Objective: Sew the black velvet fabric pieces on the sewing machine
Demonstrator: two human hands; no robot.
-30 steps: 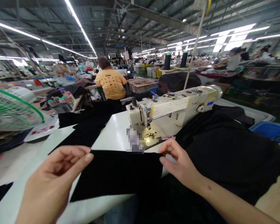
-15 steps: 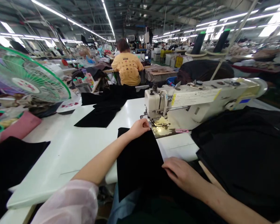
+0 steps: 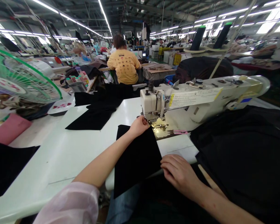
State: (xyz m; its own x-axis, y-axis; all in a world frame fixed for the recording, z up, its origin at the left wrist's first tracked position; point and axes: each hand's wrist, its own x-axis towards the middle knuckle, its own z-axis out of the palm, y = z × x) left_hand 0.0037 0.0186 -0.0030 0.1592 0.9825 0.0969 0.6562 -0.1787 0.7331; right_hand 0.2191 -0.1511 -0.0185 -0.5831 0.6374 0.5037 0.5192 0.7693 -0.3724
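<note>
A black fabric piece (image 3: 137, 155) lies partly on the white table and hangs over its front edge above my lap. My left hand (image 3: 139, 126) pinches the far corner of this piece, close beside the needle area of a sewing machine (image 3: 154, 104). Lower down, my right hand (image 3: 177, 169) grips the right edge of the same fabric between thumb and fingers. Pink-handled thread snips (image 3: 180, 132) rest on the machine bed, right of the lit presser foot (image 3: 160, 126).
More black fabric (image 3: 93, 116) lies on the table (image 3: 84, 149) at the left. A large black fabric pile (image 3: 242, 155) covers the right side. A green fan (image 3: 21, 77) stands far left. Ahead, a person in a yellow shirt (image 3: 124, 67) sits facing away.
The view has shifted slightly to the right. Both hands keep their hold, and the fabric's lower edge by my right hand has lifted, baring a strip of table edge.
</note>
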